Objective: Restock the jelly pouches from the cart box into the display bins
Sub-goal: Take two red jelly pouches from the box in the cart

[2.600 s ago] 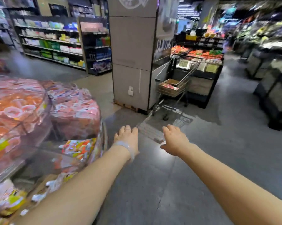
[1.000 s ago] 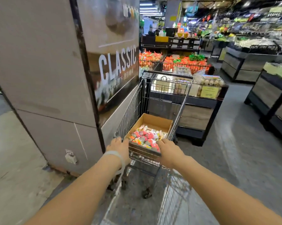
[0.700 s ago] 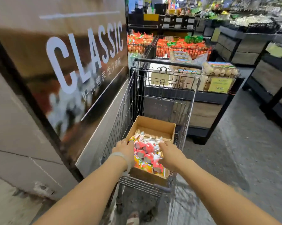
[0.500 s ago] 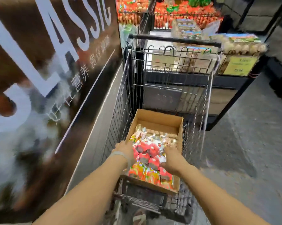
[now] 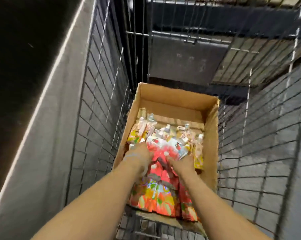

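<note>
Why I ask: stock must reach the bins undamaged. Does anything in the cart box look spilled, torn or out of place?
Nothing stands out. The jelly pouches lie jumbled but inside the cardboard box, in the wire cart. Both hands, left hand and right hand, are among them; blur hides fine damage.

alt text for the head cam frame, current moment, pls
Both hands, left hand and right hand, reach down into a pile of colourful jelly pouches in an open cardboard box inside a wire shopping cart. The far end of the box is bare cardboard; motion blur hides the fingers.
</note>
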`<state>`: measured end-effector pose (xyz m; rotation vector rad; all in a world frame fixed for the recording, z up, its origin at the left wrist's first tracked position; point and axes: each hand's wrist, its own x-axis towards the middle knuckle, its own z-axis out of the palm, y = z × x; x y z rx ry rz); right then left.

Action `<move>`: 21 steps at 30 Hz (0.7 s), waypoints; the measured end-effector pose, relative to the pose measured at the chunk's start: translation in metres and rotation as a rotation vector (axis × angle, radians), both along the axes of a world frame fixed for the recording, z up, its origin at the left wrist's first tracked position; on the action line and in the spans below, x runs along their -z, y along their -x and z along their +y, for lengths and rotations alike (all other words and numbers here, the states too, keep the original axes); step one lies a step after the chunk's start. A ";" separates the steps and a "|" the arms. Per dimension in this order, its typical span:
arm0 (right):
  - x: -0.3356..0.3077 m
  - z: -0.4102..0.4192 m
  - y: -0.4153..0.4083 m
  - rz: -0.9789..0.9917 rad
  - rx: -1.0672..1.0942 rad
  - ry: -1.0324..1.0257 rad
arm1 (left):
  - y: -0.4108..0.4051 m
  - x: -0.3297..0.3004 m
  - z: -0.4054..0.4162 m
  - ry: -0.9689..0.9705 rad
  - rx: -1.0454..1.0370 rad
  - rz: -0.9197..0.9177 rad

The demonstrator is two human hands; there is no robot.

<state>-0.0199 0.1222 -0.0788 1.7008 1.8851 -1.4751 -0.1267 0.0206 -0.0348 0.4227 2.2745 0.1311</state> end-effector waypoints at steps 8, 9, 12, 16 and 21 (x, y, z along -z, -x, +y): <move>0.028 0.008 0.000 0.086 0.431 0.289 | 0.016 0.031 0.027 0.193 0.018 -0.068; 0.024 0.007 -0.001 0.075 0.401 0.278 | 0.013 0.030 0.026 0.208 0.035 -0.091; 0.012 0.002 -0.006 0.110 0.319 0.223 | 0.001 0.026 0.023 0.210 0.102 -0.117; -0.012 0.002 -0.013 0.139 0.131 0.180 | -0.014 0.010 0.012 0.068 -0.144 -0.256; -0.062 0.012 -0.019 0.159 -0.114 0.220 | -0.020 -0.047 -0.012 -0.205 -0.435 -0.317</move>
